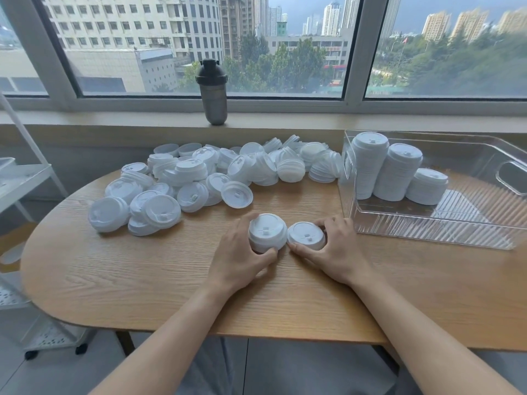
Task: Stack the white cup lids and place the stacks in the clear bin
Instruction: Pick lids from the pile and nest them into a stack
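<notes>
White lids (pixel 199 178), wood-grain table (pixel 142 275)

head view: worn on the person's head | faces forward and down | close over wooden table (pixel 142 275) at frame centre | window (pixel 199 47) across upper frame

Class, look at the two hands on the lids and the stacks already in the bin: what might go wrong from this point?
1. The short stack under the left hand may slip apart if squeezed unevenly.
2. The tallest stack in the clear bin leans and might topple when another is set beside it.
3. Moving arms might knock the loose pile.
</notes>
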{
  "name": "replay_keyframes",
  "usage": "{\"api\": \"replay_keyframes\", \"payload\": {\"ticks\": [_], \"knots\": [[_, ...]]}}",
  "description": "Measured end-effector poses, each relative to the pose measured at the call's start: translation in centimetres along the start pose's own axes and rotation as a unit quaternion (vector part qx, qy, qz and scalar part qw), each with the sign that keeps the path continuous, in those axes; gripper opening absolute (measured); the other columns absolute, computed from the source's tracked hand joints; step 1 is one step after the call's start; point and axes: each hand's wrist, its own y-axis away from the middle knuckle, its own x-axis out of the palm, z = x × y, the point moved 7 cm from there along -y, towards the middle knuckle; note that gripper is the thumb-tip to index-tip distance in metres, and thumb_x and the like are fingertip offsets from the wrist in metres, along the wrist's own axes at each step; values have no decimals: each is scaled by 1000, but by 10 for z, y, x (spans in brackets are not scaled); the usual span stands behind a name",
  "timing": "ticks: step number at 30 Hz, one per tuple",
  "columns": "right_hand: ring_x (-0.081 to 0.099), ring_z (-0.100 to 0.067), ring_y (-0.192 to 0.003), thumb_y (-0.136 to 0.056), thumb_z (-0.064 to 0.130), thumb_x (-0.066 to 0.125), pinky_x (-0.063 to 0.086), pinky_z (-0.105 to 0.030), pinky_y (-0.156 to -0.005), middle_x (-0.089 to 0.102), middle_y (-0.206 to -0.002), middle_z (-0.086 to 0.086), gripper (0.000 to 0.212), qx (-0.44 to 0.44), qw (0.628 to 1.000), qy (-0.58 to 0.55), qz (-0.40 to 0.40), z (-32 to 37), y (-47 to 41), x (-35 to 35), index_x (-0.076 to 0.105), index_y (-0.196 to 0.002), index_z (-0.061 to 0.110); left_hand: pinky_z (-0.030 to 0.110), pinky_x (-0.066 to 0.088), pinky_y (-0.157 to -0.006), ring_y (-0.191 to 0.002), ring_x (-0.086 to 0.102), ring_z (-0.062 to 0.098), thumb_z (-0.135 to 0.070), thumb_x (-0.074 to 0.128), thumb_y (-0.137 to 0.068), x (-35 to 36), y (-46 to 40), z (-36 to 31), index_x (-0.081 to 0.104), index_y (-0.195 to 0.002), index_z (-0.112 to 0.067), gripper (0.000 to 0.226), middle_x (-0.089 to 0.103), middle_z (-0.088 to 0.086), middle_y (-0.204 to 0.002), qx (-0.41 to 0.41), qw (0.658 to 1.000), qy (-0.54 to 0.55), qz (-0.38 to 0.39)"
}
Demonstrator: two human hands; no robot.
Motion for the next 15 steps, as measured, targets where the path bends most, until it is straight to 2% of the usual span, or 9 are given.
{"api": "replay_keyframes", "payload": {"ticks": [3,5,8,11,15], "knots": [[44,-7,-100,-61,86,66,42,-27,-85,54,-103,18,72,-4,1000,-9,-7,4,9,-6,56,-105,30,27,43,-102,-123,54,10,-37,84,-73,-2,-1,2,48,-143,-28,80,58,-9,-135,0,1000,9,-13],[46,-7,-101,-63,83,70,42,-27,-85,56,-103,18,71,-3,1000,-21,-14,5,15,-8,58,-107,29,22,40,-98,-123,55,9,-36,84,-74,-2,-1,1,49,-143,-27,78,59,-9,-135,2,1000,15,-18],[47,-9,-101,-59,90,64,46,-31,-89,56,-103,17,78,-3,1000,-10,-22,6,22,-9,59,-108,29,20,39,-95,-120,56,8,-34,85,-74,-3,0,-1,50,-141,-28,75,60,-10,-133,10,999,25,-24],[45,-7,-100,-59,95,58,45,-30,-90,55,-103,19,79,-7,1000,11,-10,8,29,-9,60,-107,32,22,45,-97,-115,58,7,-34,86,-75,-3,1,-4,51,-141,-29,75,61,-11,-131,15,999,44,-14],[46,-6,-106,-67,83,57,45,-31,-96,56,-111,24,67,-10,999,-46,14,8,39,-13,56,-114,36,6,43,-84,-102,60,-5,-32,88,-76,0,1,-8,51,-142,-30,76,63,-18,-126,15,997,75,18]]}}
